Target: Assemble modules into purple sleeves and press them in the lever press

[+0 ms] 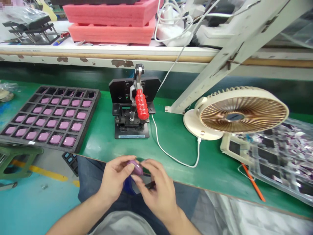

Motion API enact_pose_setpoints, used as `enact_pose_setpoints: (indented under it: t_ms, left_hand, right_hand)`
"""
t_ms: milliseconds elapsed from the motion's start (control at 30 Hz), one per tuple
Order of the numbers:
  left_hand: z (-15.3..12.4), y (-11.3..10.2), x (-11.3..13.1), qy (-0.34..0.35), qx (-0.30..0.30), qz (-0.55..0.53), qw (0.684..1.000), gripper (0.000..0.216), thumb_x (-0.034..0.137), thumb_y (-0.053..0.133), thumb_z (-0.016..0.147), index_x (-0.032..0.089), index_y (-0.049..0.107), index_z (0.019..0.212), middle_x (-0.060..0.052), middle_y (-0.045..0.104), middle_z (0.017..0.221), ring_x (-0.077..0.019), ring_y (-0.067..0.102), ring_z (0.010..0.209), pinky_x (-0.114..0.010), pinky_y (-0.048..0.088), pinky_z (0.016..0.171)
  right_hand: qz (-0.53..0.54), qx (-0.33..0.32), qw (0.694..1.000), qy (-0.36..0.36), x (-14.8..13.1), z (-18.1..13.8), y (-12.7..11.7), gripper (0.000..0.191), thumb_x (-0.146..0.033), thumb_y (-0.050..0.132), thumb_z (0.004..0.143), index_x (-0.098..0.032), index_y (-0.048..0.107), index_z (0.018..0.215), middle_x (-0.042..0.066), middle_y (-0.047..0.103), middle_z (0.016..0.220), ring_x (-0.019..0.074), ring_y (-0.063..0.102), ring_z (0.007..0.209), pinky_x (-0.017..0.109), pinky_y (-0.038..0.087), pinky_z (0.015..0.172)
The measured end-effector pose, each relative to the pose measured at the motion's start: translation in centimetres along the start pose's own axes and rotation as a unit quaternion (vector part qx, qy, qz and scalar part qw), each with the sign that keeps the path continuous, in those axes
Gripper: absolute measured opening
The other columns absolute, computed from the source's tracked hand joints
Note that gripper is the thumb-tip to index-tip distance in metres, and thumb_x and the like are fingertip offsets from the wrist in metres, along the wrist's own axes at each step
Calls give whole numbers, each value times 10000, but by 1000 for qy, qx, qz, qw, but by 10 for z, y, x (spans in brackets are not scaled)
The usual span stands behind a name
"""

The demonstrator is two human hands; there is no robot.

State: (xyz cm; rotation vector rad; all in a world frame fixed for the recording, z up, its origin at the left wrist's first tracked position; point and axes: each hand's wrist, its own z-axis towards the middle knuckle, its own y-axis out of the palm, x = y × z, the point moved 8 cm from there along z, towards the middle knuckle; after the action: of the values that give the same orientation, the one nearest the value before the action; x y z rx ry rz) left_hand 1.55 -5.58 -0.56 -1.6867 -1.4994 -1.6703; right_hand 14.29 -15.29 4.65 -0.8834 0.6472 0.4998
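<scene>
- Both hands are working close together at the near edge of the green bench [176, 140], just over the person's lap.
- The left hand [114, 178] is pinching a small purple piece [137, 167] between thumb and fingertips, holding it up off the bench.
- The right hand [156, 192] is curling in from the other side, its fingertips touching the same purple piece. Something small and dark [150, 186] is showing under its fingers, and I cannot tell what it is.
- By the look of it, this is the hand-fitting or checking step: the piece is being handled between the two hands, well apart from the black tray [96, 98] on the left.
- That tray is holding rows of matching purple pieces [55, 139], with its back row of pockets sitting empty.
- Straight ahead, the black toggle press [132, 125] is standing with its red handle [141, 104] raised and nobody touching it.
- My judgement is that any move from here calls for a steady two-handed pinch and careful alignment, since the piece is small, smooth and easy to drop over the bench edge.
- A reach forward to the press would also need to clear the white cable [171, 156] running to the fan [242, 112] on the right.
</scene>
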Motion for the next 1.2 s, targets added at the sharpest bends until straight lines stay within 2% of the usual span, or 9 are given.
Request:
enact_pose_setpoints:
  t_ms: [200, 300, 400, 467, 533, 633, 933, 1067, 1200]
  left_hand:
    - [7, -4, -1, -15, -11, -63, 998, 341, 298, 1017, 687, 247, 883, 997, -79, 863, 940, -180, 806, 825, -263, 636, 831]
    - [6, -2, 0, 12, -5, -68, 998, 286, 297, 1022, 674, 264, 885, 923, -61, 859, 904, -187, 806, 814, -272, 640, 821]
    - [6, 2, 5, 31, -7, -3, 999, 219, 321, 946, 800, 291, 882, 1007, -62, 854, 976, -200, 802, 893, -298, 639, 874]
    - [9, 9, 15, 63, -52, 100, 992, 291, 327, 889, 868, 297, 856, 1156, -94, 821, 1136, -235, 778, 1038, -338, 629, 943]
    - [10, 16, 30, 133, -114, 212, 962, 408, 314, 891, 864, 301, 815, 1264, -120, 748, 1287, -274, 728, 1172, -374, 610, 1002]
    - [10, 22, 54, 269, -172, 310, 896, 417, 221, 866, 878, 301, 793, 1280, -113, 734, 1286, -262, 724, 1171, -379, 603, 1009]
    - [-6, 38, 72, 420, -198, 366, 806, 314, 63, 621, 975, 237, 770, 1190, -73, 800, 932, -211, 772, 848, -335, 637, 790]
    - [-1, 23, 62, 359, -193, 404, 819, 324, 105, 610, 1009, 240, 747, 1270, -104, 794, 1046, -219, 765, 945, -337, 632, 856]
    - [16, 6, 65, 335, -159, 440, 818, 239, 170, 631, 1029, 236, 777, 1208, -106, 785, 1084, -229, 745, 1005, -357, 608, 918]
  right_hand:
    - [-8, -130, 991, -20, -3, 9, 13, 107, -237, 553, 1046, -208, 622, 1123, 42, 678, 924, 183, 666, 745, 309, 454, 618]
    - [40, -110, 992, -43, -4, 9, 17, 91, -201, 522, 1040, -199, 612, 1028, 33, 636, 853, 166, 594, 700, 308, 394, 613]
    - [176, -73, 979, 75, 12, 9, 22, 234, -326, 546, 1073, -200, 585, 879, 3, 546, 748, 135, 493, 639, 283, 345, 590]
    - [345, -83, 903, 243, 29, 1, 36, 399, -507, 573, 1069, -210, 522, 807, -47, 442, 643, 101, 374, 542, 249, 297, 523]
    - [507, -108, 764, 384, 32, -13, 54, 506, -651, 638, 1003, -222, 476, 790, -103, 330, 573, 63, 219, 462, 214, 203, 447]
    - [621, -131, 611, 472, 21, -22, 64, 524, -655, 771, 906, -201, 525, 817, -131, 300, 569, 24, 104, 434, 184, 107, 403]
    - [671, -165, 472, 548, 8, -32, 75, 545, -569, 897, 781, -174, 524, 727, -135, 280, 577, 9, 68, 443, 155, 104, 375]
    - [590, -207, 543, 561, 22, -38, 79, 593, -728, 798, 826, -193, 544, 795, -128, 303, 598, 21, 79, 441, 166, 89, 387]
    - [283, -153, 892, 319, 38, 26, 23, 548, -657, 608, 1018, -180, 666, 755, -13, 531, 593, 107, 467, 506, 221, 385, 464]
